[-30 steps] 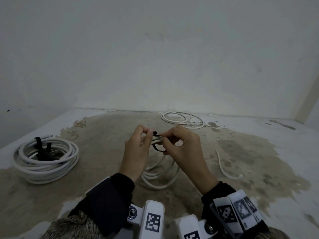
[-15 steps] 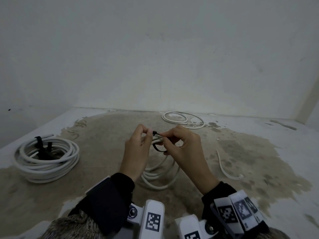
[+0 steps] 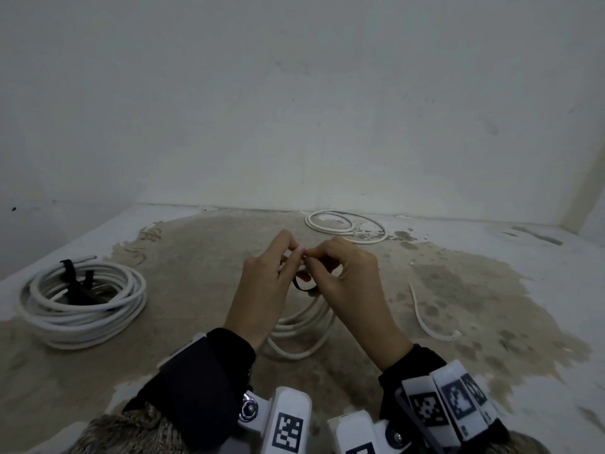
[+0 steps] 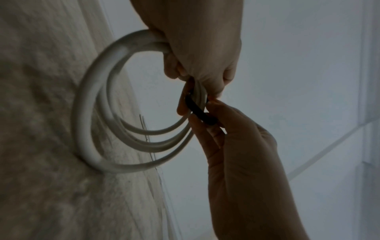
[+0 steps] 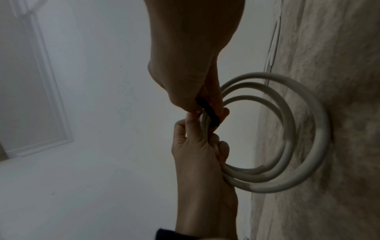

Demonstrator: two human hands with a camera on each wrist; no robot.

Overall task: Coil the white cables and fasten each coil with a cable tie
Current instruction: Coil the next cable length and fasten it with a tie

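Observation:
A small white cable coil [image 3: 296, 326] [image 4: 107, 129] [image 5: 287, 146] hangs above the floor in front of me, its lower loops near the ground. My left hand [image 3: 265, 283] [image 4: 197, 53] grips the top of the bundle, fingers curled round the strands. A black cable tie [image 3: 304, 286] [image 4: 200, 112] [image 5: 207, 112] loops around the bundle there. My right hand [image 3: 340, 280] [image 5: 191, 78] pinches that tie between thumb and fingers, right against the left fingertips.
A larger white coil [image 3: 82, 303] bound with a black tie lies on the floor at left. A loose flat cable loop [image 3: 347, 226] sits near the back wall. A short curved cable piece [image 3: 429, 316] lies at right. Stained concrete floor [image 3: 474, 290] all round.
Both hands stay together at the coil's top. The left fingertips have shifted up toward the right hand, and the black tie loop hangs slightly lower below the fingers.

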